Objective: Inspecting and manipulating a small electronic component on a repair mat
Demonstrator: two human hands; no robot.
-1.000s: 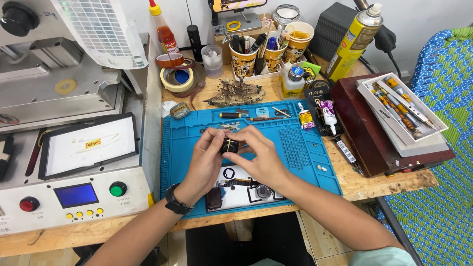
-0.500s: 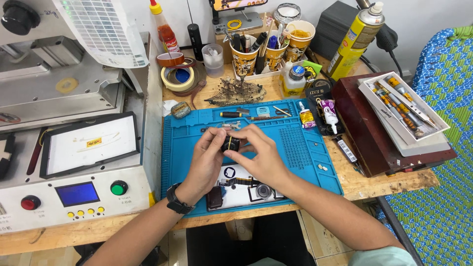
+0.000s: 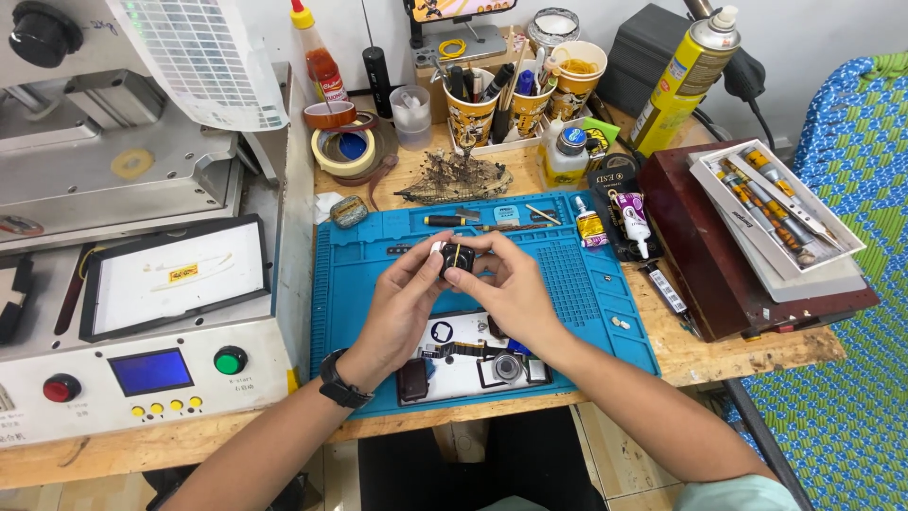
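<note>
Both my hands meet over the blue work mat (image 3: pixel 586 284) and pinch one small black part (image 3: pixel 458 257) with a yellow strip on it. My left hand (image 3: pixel 402 303), with a black watch on the wrist, grips it from the left. From the right, my right hand (image 3: pixel 506 284) holds it with thumb and fingertips. Just below the hands, on the mat's near edge, lie taken-apart camera parts (image 3: pixel 478 364): a round lens, a black ring, a small dark block.
A grey machine (image 3: pixel 142 312) with a blue screen and red and green buttons fills the left. Behind the mat are tape rolls (image 3: pixel 342 144), cups of tools (image 3: pixel 492 99), a yellow spray can (image 3: pixel 683 80) and glue tubes. A dark red box with a white tray (image 3: pixel 771 213) stands at the right.
</note>
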